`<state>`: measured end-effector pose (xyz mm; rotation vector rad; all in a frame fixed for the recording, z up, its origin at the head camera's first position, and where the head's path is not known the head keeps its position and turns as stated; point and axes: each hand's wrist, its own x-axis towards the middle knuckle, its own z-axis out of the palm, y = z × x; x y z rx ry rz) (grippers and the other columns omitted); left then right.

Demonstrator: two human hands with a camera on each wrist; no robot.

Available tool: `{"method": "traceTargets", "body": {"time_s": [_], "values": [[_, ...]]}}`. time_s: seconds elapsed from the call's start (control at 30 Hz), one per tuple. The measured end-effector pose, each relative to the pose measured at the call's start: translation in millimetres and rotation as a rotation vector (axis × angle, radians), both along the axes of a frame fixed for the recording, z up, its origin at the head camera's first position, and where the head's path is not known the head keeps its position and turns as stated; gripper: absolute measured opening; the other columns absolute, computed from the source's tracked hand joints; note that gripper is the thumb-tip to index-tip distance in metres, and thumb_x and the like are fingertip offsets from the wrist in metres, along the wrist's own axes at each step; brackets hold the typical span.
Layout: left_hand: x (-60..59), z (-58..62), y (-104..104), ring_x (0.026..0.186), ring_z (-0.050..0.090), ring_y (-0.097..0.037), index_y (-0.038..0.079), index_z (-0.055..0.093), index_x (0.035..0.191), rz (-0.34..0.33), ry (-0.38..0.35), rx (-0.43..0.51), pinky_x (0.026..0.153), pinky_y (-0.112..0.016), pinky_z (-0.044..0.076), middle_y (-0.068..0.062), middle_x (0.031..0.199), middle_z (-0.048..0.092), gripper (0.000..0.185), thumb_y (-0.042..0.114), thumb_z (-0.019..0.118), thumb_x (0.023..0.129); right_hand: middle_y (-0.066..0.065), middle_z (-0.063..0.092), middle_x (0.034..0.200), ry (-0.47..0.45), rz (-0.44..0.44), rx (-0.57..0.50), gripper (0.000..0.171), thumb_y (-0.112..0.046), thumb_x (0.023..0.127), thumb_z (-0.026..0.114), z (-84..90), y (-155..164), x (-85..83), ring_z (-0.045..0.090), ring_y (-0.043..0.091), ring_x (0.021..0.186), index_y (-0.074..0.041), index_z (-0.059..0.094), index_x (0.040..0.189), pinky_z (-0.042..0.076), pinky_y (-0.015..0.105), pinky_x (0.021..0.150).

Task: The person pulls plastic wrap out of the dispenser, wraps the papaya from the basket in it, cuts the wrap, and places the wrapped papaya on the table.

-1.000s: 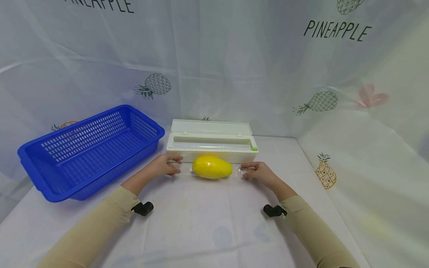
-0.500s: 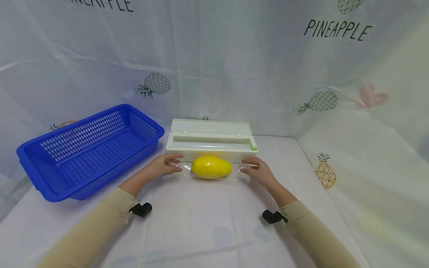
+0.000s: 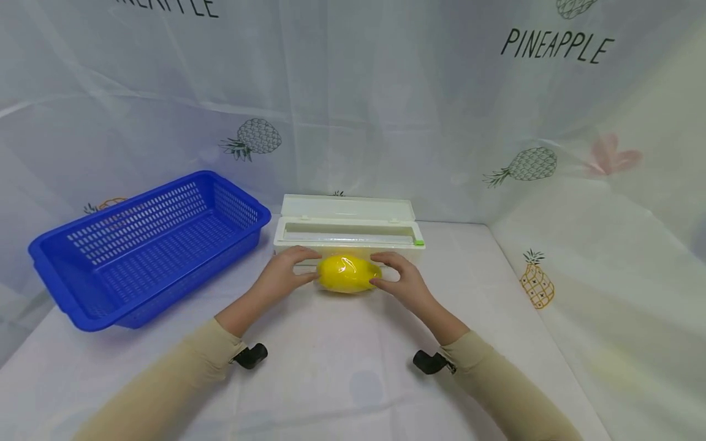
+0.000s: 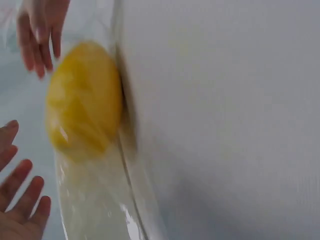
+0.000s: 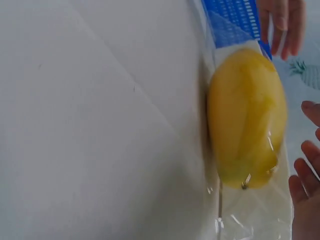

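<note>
A glossy yellow, mango-shaped fruit (image 3: 347,274) lies on its side on the table, with clear cling film (image 4: 95,195) over it and spreading past its ends. My left hand (image 3: 278,278) is at the fruit's left end, thumb and fingers spread apart. Opposite, my right hand (image 3: 405,282) curves loosely at the other end, its thumb tip overlapping the fruit in the head view. Both wrist views show spread fingers with space between them and the fruit. Right behind the fruit stands a white cling film dispenser (image 3: 309,250), its lid up and a roll inside.
A blue plastic basket (image 3: 138,300) with slotted walls stands at the left, its near side close to my left forearm. Behind the dispenser hangs a pineapple-print curtain (image 3: 375,122). The table (image 3: 331,367) has a white cloth cover.
Both hands have moved inward from the film beside the fruit to the fruit's two ends. The film now lies closer over the fruit, with brighter highlights. The basket and dispenser stay put.
</note>
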<state>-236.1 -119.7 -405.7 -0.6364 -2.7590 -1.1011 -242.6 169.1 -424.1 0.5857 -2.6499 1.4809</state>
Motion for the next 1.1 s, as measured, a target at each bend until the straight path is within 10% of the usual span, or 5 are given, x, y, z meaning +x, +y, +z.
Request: {"method": "traceTargets", "body": {"time_s": [0.27,0.63,1.1], "values": [[3.9,-2.4,40,0.122,0.052,-0.033,-0.002,0.065,0.123,-0.271,0.290,-0.162,0.106,-0.043,0.039,-0.015,0.126,0.062,0.042,0.012,0.076,0.085,-0.002,0.062,0.129,0.008,0.055,0.008,0.045,-0.013,0.084,0.078,-7.0,-19,-4.0,0.049,0.021,0.128,-0.012,0.065,0.127,0.033,0.044,0.110],[-23.3,-20.8,42,0.124,0.045,-0.033,0.002,0.054,0.135,-0.116,0.131,-0.296,0.109,-0.044,0.034,-0.013,0.136,0.051,0.073,0.028,0.087,0.075,0.005,0.052,0.129,-0.001,0.107,0.129,0.053,-0.018,0.079,0.083,-2.2,-28,-15.0,0.046,0.023,0.122,-0.009,0.063,0.128,0.038,0.042,0.106],[-25.5,-26.2,46,0.124,0.042,-0.035,0.004,0.050,0.137,-0.074,0.087,-0.276,0.109,-0.045,0.033,-0.014,0.136,0.051,0.083,0.015,0.092,0.067,0.005,0.052,0.132,-0.040,-0.002,0.205,0.059,-0.030,0.083,0.079,1.0,-31,-19.7,0.047,0.024,0.121,-0.008,0.058,0.132,0.039,0.043,0.106]]}}
